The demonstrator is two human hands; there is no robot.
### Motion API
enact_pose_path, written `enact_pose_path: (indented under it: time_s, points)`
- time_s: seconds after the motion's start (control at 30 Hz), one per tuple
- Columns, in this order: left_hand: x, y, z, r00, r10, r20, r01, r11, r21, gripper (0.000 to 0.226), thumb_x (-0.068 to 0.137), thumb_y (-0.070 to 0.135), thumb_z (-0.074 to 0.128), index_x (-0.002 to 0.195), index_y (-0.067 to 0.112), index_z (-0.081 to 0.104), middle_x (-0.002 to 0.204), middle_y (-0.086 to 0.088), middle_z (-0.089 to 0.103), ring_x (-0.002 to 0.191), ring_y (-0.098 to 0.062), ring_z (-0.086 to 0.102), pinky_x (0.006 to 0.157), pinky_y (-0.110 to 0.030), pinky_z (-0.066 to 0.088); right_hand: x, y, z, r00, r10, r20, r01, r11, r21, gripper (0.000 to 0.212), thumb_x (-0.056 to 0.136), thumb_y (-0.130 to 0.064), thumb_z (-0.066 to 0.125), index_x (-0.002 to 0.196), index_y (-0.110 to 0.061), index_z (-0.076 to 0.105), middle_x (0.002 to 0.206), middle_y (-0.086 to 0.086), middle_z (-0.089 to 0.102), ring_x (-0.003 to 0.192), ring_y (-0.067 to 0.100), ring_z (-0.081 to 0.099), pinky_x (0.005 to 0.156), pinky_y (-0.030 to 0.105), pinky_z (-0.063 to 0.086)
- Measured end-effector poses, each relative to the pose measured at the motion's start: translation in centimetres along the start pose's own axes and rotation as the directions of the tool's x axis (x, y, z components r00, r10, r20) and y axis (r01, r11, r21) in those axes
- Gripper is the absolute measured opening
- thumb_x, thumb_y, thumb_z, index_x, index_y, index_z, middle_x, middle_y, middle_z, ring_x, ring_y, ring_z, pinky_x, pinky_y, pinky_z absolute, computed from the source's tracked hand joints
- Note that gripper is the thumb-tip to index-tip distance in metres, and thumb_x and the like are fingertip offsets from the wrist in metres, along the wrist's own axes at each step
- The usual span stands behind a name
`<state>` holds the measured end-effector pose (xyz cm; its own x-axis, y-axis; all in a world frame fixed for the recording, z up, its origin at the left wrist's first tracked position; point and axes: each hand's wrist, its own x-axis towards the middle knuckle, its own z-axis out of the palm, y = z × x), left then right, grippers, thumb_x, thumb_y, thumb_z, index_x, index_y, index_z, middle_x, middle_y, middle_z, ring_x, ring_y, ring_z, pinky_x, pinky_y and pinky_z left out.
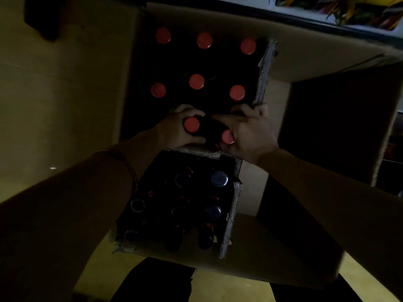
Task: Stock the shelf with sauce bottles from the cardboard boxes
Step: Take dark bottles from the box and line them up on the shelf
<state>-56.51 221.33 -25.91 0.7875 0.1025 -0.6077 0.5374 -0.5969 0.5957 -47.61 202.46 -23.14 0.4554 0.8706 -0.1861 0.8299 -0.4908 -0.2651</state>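
Two bare arms reach forward in the dim light. Below them sits the near cardboard box (231, 225), full of dark bottles with dark caps (219, 178). Past it is the far cardboard box (265, 68), with six red-capped sauce bottles (196, 81) standing inside. At its near edge the left hand (174, 129) holds one red-capped bottle (191, 124), grip curled around its neck. Beside it, the right hand (250, 131) holds another red-capped bottle (227, 136) the same way. A shelf (327, 22) edge runs across the top right.

Colourful packets (340, 9) top right (blurred); yellowish floor (218, 288).
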Motion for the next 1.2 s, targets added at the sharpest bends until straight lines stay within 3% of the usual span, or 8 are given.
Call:
enact_pose_path:
  time_s: [0.13, 0.27, 0.47, 0.63, 0.77, 0.93, 1.03, 1.2]
  points:
    - [-0.2, 0.0, 0.5, 0.992, 0.028, -0.121, -0.034, 0.998, -0.049, 0.048, 0.076, 0.038, 0.078, 0.119, 0.024, 0.064, 0.136, -0.002, 0.047, 0.123, -0.016, 0.049, 0.101, -0.025, 0.039, -0.2, 0.0, 0.8, 0.981, 0.037, -0.19, -0.03, 0.999, 0.037, 0.057, 0.06, -0.043, 0.082, 0.108, -0.013, 0.072, 0.087, 0.011, 0.07, 0.095, 0.021, 0.039, 0.071, 0.035, 0.021]
    - [-0.5, -0.2, 0.5, 0.987, 0.054, -0.151, -0.068, 0.994, -0.091, 0.047, 0.074, 0.049, 0.075, 0.116, 0.03, 0.066, 0.132, 0.003, 0.052, 0.12, -0.013, 0.052, 0.102, -0.036, 0.045, -0.1, 0.3, 0.6, 0.997, 0.026, -0.068, -0.021, 0.998, 0.065, 0.039, 0.064, -0.049, 0.067, 0.091, -0.023, 0.077, 0.084, 0.004, 0.069, 0.101, 0.017, 0.041, 0.074, 0.034, 0.02]
    - [-1.3, 0.1, 0.2, 0.985, 0.116, -0.13, -0.134, 0.981, -0.139, 0.026, 0.08, 0.017, 0.077, 0.105, 0.019, 0.07, 0.134, 0.0, 0.056, 0.133, -0.014, 0.04, 0.111, -0.027, 0.029, 0.2, 0.0, -0.6, 0.997, 0.059, 0.045, -0.064, 0.991, 0.12, 0.042, 0.076, -0.045, 0.074, 0.113, -0.029, 0.072, 0.093, 0.004, 0.069, 0.105, 0.025, 0.056, 0.082, 0.035, 0.017]
    - [-3.8, 2.5, -0.3, 0.973, -0.023, -0.229, -0.035, 0.968, -0.248, 0.021, 0.08, 0.029, 0.076, 0.097, 0.017, 0.072, 0.121, 0.007, 0.063, 0.107, 0.004, 0.057, 0.088, -0.004, 0.04, -0.8, -0.7, -3.0, 0.996, 0.085, -0.011, -0.079, 0.967, 0.241, 0.032, 0.079, -0.038, 0.073, 0.109, -0.025, 0.073, 0.095, 0.007, 0.072, 0.103, 0.026, 0.059, 0.092, 0.033, 0.018]
    - [-6.7, 4.8, -0.9, 0.915, -0.194, -0.355, 0.016, 0.894, -0.447, 0.022, 0.085, 0.032, 0.071, 0.098, 0.014, 0.071, 0.108, 0.014, 0.063, 0.082, 0.028, 0.052, 0.07, 0.002, 0.04, -2.1, -1.5, -7.6, 0.964, 0.264, -0.031, -0.196, 0.787, 0.585, 0.022, 0.085, -0.033, 0.072, 0.099, -0.017, 0.075, 0.098, 0.001, 0.074, 0.101, 0.017, 0.064, 0.09, 0.017, 0.039]
    - [-9.7, 9.3, -3.7, 0.851, -0.209, -0.481, -0.052, 0.879, -0.474, 0.01, 0.086, 0.038, 0.068, 0.078, 0.031, 0.068, 0.087, 0.025, 0.065, 0.095, 0.012, 0.059, 0.081, -0.005, 0.043, -2.5, -2.6, -14.5, 0.897, 0.432, -0.098, -0.177, 0.553, 0.814, 0.036, 0.084, -0.031, 0.074, 0.081, 0.004, 0.071, 0.08, 0.016, 0.072, 0.075, 0.027, 0.068, 0.071, 0.042, 0.053]
    - [-11.4, 12.6, -5.5, 0.812, -0.146, -0.564, -0.131, 0.898, -0.421, 0.017, 0.089, 0.031, 0.067, 0.077, 0.018, 0.067, 0.077, 0.018, 0.064, 0.076, 0.013, 0.06, 0.073, -0.004, 0.041, -3.2, -3.3, -18.1, 0.884, 0.453, -0.112, -0.155, 0.512, 0.845, 0.037, 0.086, -0.028, 0.073, 0.075, 0.006, 0.066, 0.073, 0.019, 0.068, 0.068, 0.03, 0.065, 0.063, 0.04, 0.052]
    - [-15.4, 18.8, -9.0, 0.809, -0.055, -0.585, -0.185, 0.921, -0.343, 0.019, 0.089, 0.032, 0.068, 0.076, 0.018, 0.071, 0.074, 0.014, 0.066, 0.075, 0.009, 0.061, 0.07, -0.001, 0.038, -5.2, -3.3, -25.2, 0.862, 0.491, -0.124, -0.098, 0.401, 0.911, 0.026, 0.084, -0.02, 0.072, 0.069, 0.0, 0.067, 0.069, 0.002, 0.07, 0.069, 0.012, 0.067, 0.068, 0.026, 0.052]
